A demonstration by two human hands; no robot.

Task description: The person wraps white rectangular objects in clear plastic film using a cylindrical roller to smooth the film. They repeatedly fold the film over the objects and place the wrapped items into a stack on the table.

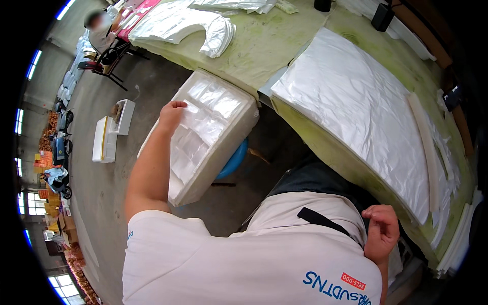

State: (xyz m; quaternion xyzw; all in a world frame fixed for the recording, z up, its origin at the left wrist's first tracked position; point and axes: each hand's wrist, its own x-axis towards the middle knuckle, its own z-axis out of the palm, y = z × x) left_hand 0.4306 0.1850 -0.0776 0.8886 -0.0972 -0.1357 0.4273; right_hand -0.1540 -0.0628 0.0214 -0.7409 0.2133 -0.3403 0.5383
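Observation:
A white foam box (244, 117) stands at the table's near left edge, holding stacks of clear plastic bags (203, 122) in rows. My left hand (172, 116) reaches over its left side, fingers curled together at the bags; what lies under the fingertips is hidden. Close to my body on the right, my right hand (382, 229) is raised with its fingers curled in, and nothing shows in it. A wide stack of thin white plastic sheets (351, 112) lies on the table to the right of the box.
The table (264, 56) has a greenish-yellow cover and more white plastic pieces (188, 25) at the back. Beneath the box shows a blue round object (234, 161). White foam containers (105, 140) lie on the floor at left; a seated person (99, 38) is at far left.

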